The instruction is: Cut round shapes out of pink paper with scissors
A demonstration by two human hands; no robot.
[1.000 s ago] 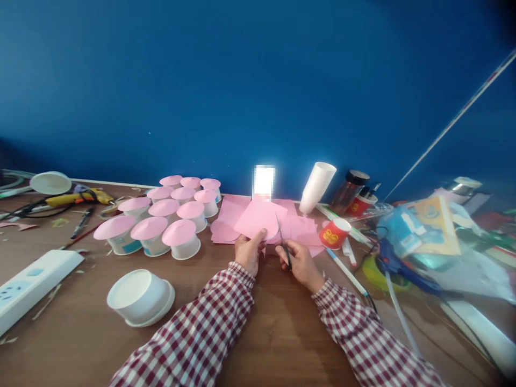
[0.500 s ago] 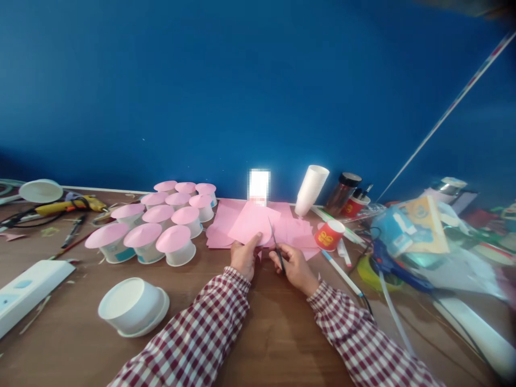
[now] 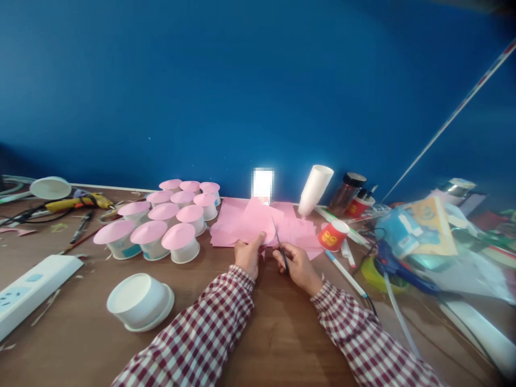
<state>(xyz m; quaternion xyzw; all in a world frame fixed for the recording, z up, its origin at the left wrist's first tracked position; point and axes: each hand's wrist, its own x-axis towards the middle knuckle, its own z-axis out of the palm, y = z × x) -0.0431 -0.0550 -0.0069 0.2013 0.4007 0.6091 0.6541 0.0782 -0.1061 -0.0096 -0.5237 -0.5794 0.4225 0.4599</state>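
Observation:
Between the thumb and fingers of my left hand (image 3: 248, 255) is a piece of pink paper (image 3: 258, 221), held above other pink sheets (image 3: 226, 231). My right hand (image 3: 297, 264) grips dark-handled scissors (image 3: 283, 256), and their blades point up and away along the right side of the held paper. Whether the blades are apart or closed is hard to make out. On the left stand rows of small white cups with pink cone-shaped paper tops (image 3: 180, 239). A red paper cup (image 3: 334, 235) sits to the right of the sheets.
A stack of white cups (image 3: 316, 188) leans near the blue wall. White bowls (image 3: 139, 301) lie upside down at front left, beside a power strip (image 3: 38, 287). A yellow glue gun (image 3: 80, 202) lies behind. At right are a blue glue gun (image 3: 399, 271), markers and plastic bags (image 3: 415, 220).
The whole view has shifted slightly, so things appear a little further right. Both hands keep their hold on the paper and scissors, and the scissors look nearly unchanged against the paper.

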